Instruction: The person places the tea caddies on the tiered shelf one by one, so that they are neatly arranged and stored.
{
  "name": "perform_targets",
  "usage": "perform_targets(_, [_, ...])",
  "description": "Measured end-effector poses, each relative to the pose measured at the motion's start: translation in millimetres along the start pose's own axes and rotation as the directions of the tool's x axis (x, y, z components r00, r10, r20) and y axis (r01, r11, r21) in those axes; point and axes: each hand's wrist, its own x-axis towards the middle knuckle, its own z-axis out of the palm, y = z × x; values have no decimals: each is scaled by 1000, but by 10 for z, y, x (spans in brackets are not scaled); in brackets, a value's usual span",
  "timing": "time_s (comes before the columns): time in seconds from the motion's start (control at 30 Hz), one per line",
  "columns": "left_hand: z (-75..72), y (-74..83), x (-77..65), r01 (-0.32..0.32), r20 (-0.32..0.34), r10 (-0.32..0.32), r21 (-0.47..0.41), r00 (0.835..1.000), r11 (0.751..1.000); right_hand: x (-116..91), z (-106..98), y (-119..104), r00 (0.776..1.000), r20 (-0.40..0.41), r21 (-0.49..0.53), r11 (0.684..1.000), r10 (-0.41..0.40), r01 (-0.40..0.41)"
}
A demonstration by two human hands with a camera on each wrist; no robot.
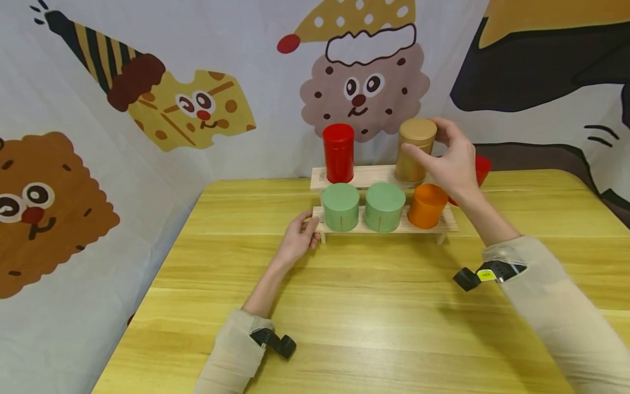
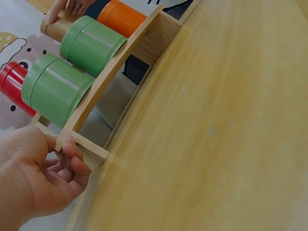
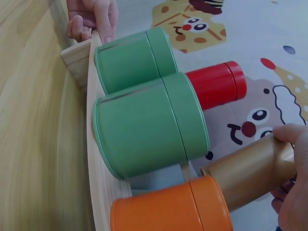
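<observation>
A two-step wooden rack [image 1: 370, 176] stands near the back of the table, holding several lidded tins. My left hand [image 1: 297, 238] pinches the left end of its lower step between thumb and fingers. At the upper step's right end, my right hand [image 1: 455, 161] grips a gold tin [image 1: 412, 161], thumb in front and fingers behind. The tin's base is at the step; whether it bears fully on it I cannot tell. A tall red tin [image 1: 339, 156] occupies the upper left. Along the lower step sit two green tins [image 3: 149, 130] and an orange tin [image 1: 427, 208].
Another red object [image 1: 483, 167] is right of the rack, mostly hidden behind my right wrist. A cartoon-printed cloth [image 1: 275, 153] hangs behind the table [image 1: 344, 306]. Both sleeves carry a black wrist camera [image 1: 467, 278].
</observation>
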Motion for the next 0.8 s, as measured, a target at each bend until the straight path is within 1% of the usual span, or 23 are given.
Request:
perform_targets(0.13, [-2,-3,2,-1,-3,1,-2,1000,1000,7,84,-28,1000,20,10,1000,-16,15])
perform_targets(0.33, [-4,-1,3,0,-5,0,-3,1000,1000,27,213,-44,999,27,26,999,-36,35])
perform_targets(0.53, [-1,-3,7,-6,1,6,-1,1000,1000,46,314,-54,999,39,30,999,-32,31])
perform_targets(0.8, [4,3,2,-11,0,11,3,1000,1000,48,428,-76,998,53,66,998,-23,20])
